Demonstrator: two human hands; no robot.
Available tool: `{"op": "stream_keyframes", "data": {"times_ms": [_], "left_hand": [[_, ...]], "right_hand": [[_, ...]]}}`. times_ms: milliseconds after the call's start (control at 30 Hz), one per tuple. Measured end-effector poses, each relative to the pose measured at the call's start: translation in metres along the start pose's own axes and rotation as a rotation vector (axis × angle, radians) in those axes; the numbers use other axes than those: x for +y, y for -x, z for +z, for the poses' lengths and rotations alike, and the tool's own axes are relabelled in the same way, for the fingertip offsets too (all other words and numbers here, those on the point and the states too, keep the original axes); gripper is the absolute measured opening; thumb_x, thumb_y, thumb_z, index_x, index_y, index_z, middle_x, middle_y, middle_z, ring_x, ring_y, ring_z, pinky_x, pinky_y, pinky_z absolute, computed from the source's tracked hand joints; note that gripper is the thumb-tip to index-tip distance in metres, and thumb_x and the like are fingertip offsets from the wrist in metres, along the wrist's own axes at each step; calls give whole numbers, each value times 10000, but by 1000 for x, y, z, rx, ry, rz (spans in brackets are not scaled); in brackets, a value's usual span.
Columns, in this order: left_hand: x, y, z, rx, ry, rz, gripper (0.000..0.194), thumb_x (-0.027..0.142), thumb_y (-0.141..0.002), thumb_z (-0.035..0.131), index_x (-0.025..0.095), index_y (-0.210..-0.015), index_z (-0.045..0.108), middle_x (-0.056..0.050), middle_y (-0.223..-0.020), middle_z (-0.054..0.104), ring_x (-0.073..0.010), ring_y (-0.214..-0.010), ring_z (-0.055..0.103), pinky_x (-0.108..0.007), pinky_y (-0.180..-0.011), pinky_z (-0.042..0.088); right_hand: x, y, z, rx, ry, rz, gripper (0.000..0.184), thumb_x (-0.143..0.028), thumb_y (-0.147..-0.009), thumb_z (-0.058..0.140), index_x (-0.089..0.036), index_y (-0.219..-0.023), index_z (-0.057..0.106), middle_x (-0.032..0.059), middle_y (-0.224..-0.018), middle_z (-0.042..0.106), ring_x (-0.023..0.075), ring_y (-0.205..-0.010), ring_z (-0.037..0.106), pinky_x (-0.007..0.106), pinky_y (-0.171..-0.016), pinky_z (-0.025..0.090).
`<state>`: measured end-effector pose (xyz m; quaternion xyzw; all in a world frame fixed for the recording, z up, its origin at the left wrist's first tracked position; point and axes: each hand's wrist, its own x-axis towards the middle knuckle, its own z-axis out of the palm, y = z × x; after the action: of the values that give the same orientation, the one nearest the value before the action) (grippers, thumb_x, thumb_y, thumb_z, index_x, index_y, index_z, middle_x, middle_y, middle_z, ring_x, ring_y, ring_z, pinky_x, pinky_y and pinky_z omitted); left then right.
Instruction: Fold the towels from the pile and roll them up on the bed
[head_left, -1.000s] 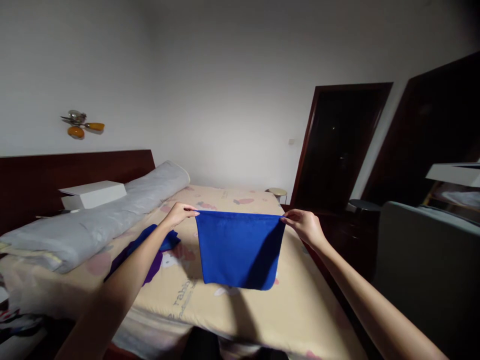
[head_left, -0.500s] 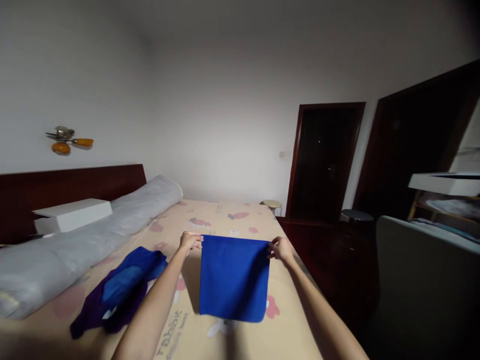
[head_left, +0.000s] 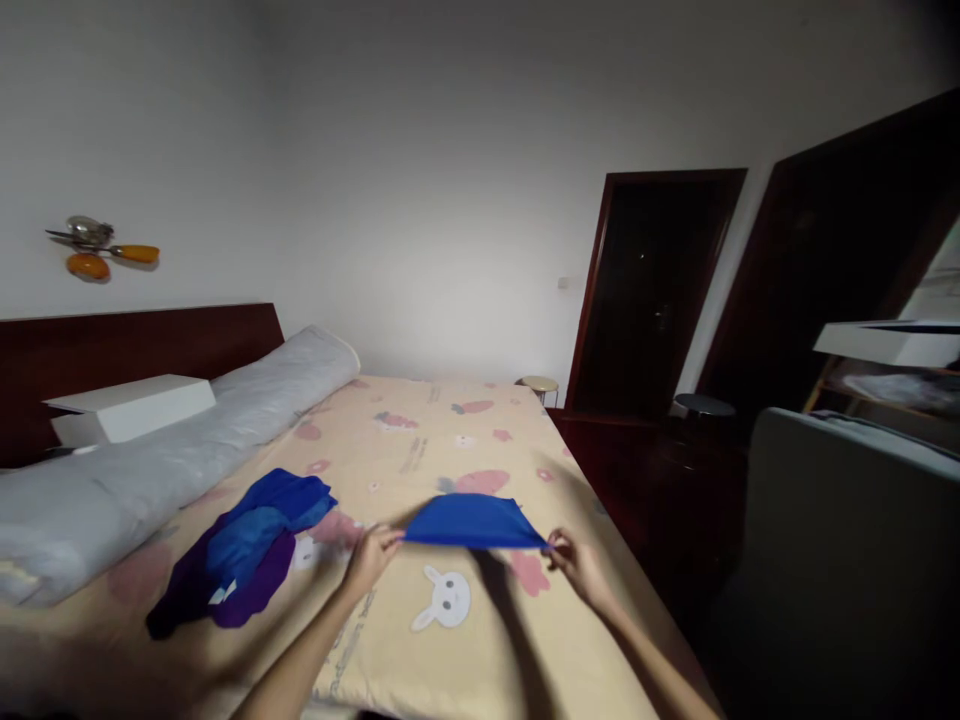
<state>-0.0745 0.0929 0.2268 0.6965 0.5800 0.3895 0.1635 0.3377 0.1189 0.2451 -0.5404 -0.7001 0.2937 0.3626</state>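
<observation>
A plain blue cloth (head_left: 474, 521) is stretched between my two hands above the bed. My left hand (head_left: 373, 556) pinches its near left corner, and my right hand (head_left: 576, 562) pinches the near right corner. The near edge is pulled straight, while the rest of the cloth spreads away from me over the sheet. To the left of my left arm, a crumpled heap of blue and purple clothes (head_left: 251, 545) lies on the patterned bed sheet (head_left: 405, 620), with a small white tag showing.
A long grey roll (head_left: 187, 450) lies along the dark headboard (head_left: 135, 345), with a white box (head_left: 135, 408) by it. Two stools, one beige (head_left: 540, 384) and one dark (head_left: 705, 405), stand near the door (head_left: 652, 300). At right is a grey panel (head_left: 832, 540) beside a shelf.
The blue cloth, hanging upright before, now swings out flat and away from me. Both hands have moved lower and nearer, still holding its corners. The view has tilted slightly down.
</observation>
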Motion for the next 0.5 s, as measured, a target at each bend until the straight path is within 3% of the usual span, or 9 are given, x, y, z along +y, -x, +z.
{"op": "stream_keyframes", "data": {"times_ms": [100,200,367,500], "left_hand": [[-24,69,46,-156,-157,36,236,311,-839,532,241,-815,756,-49,-791,731,-188,-804,646,-310,-789,501],[-43,112,74,-295,-291,70,239,193,-828,522,241,-724,732,-37,-784,703,-188,-819,634,-311,-799,482],[-58,131,76,-443,-424,136,258,139,-839,501,249,-739,711,-13,-832,675,-176,-891,610,-313,-874,455],[-52,126,68,-487,-473,175,123,220,-771,607,251,-725,716,-12,-896,684,-195,-948,600,-352,-965,440]], "right_hand": [[47,52,38,-106,196,96,109,-343,-729,524,-235,-716,528,14,-666,681,187,-642,630,292,-634,435],[78,87,56,-187,388,160,58,-218,-671,510,-222,-684,566,19,-694,689,188,-700,626,276,-648,381],[95,105,59,-322,568,114,230,-168,-719,431,-226,-752,651,24,-774,724,185,-754,645,271,-673,379],[96,98,67,-394,682,70,180,-183,-661,573,-220,-776,706,51,-809,749,235,-775,690,296,-697,444]]}}
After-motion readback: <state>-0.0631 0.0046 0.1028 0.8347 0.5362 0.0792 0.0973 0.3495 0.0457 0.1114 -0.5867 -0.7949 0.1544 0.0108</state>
